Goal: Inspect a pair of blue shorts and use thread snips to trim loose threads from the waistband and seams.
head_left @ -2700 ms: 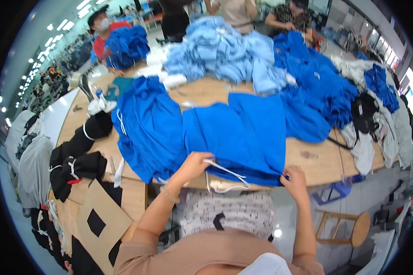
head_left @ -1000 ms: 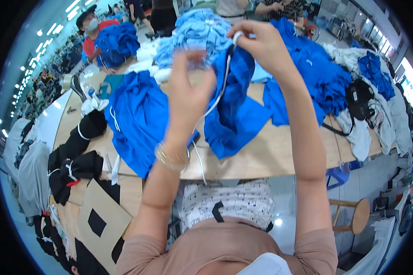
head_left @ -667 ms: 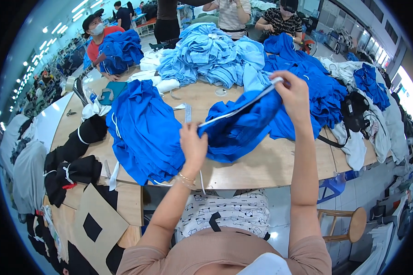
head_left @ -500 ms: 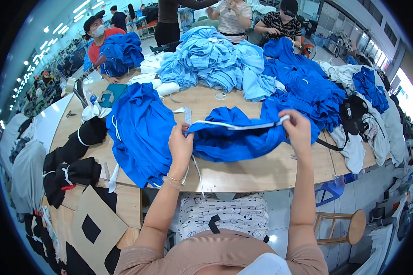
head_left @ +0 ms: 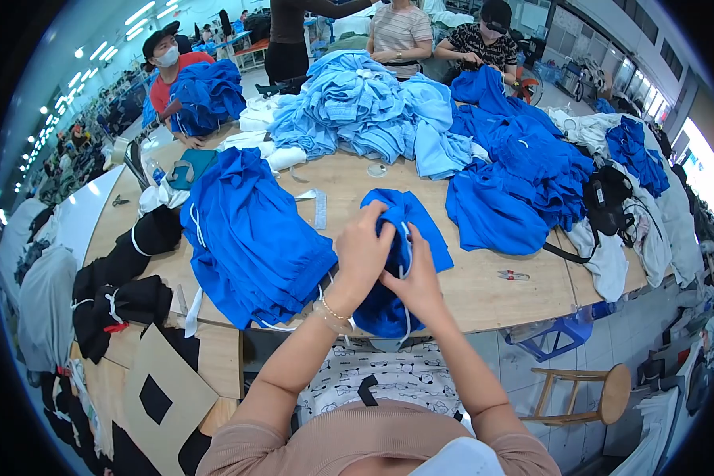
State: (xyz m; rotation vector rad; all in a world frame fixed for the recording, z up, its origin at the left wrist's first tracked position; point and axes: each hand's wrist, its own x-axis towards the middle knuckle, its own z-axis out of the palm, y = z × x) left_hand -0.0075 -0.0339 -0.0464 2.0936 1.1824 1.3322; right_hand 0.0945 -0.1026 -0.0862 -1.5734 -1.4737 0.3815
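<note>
Just above the table's near edge, both hands grip one blue drawstring garment (head_left: 412, 222). My left hand (head_left: 362, 247) has its fingers bent over the top of the gathered waistband. Against the band's right side, my right hand (head_left: 416, 279) pinches the cloth close to the white cord (head_left: 405, 252). The garment is bunched narrow, its lower part hanging by the table edge; some of the cloth is hidden behind my fingers. Left of my hands lies a stack of similar blue garments (head_left: 250, 238), with white cords showing.
A light-blue garment heap (head_left: 365, 111) and a darker blue pile (head_left: 523, 174) fill the table's far side. Thread snips (head_left: 513, 275) lie right of my hands. Black tied bundles (head_left: 131, 297) sit left. A wooden stool (head_left: 615, 394) stands right. Several people work across the table.
My hands have come together from a wide stretch of the waistband, which is now bunched between them. The garment has moved off the right-hand pile, and the snips are uncovered.
</note>
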